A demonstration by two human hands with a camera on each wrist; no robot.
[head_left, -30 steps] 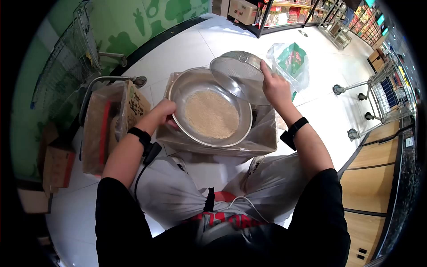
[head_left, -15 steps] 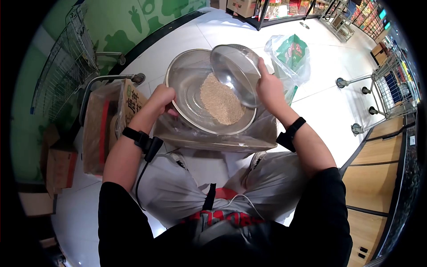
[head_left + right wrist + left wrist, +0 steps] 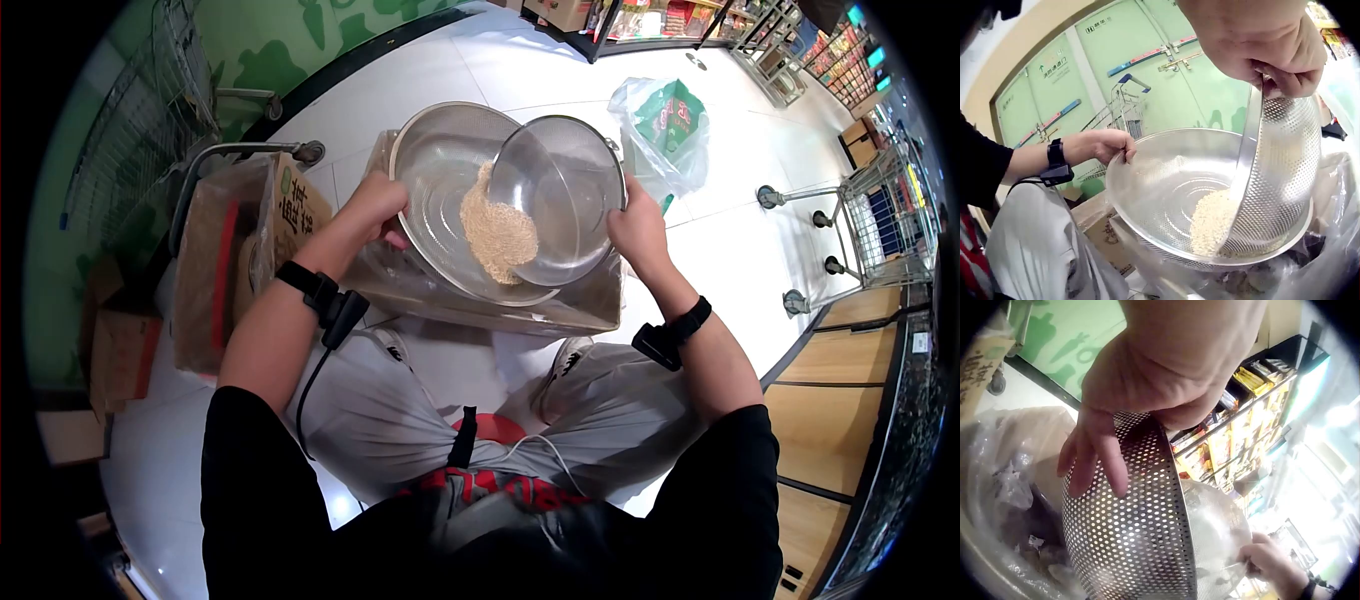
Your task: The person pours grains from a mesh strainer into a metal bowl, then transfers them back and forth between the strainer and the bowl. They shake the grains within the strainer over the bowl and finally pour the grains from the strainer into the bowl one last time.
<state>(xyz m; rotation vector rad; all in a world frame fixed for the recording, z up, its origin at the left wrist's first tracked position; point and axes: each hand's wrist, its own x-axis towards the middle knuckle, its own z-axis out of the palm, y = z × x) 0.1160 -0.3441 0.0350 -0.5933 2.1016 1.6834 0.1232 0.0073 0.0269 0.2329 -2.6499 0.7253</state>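
Observation:
A large perforated steel colander (image 3: 432, 150) tilts over a plastic-lined box (image 3: 440, 306). My left hand (image 3: 378, 206) grips its left rim, the fingers lying along the holed outer wall (image 3: 1129, 531) in the left wrist view. Pale small grains (image 3: 1209, 219) lie heaped toward its right side. My right hand (image 3: 638, 230) pinches the rim of a smaller perforated colander (image 3: 570, 200), tipped on edge with its mouth toward the larger one. In the right wrist view, the small colander's lower rim meets the grain heap and hides part of it.
To the left, another plastic-lined carton (image 3: 200, 280) stands by a cart. A clear bag with green print (image 3: 668, 125) lies on the floor at the right. A wheeled cart (image 3: 870, 230) and wooden cabinets (image 3: 830, 370) stand farther right. Goods shelves (image 3: 660, 22) are behind.
The small colander has swung rightward and turned steeper. The grains have gone from a broad layer to a smaller heap. The left hand keeps its grip on the large rim.

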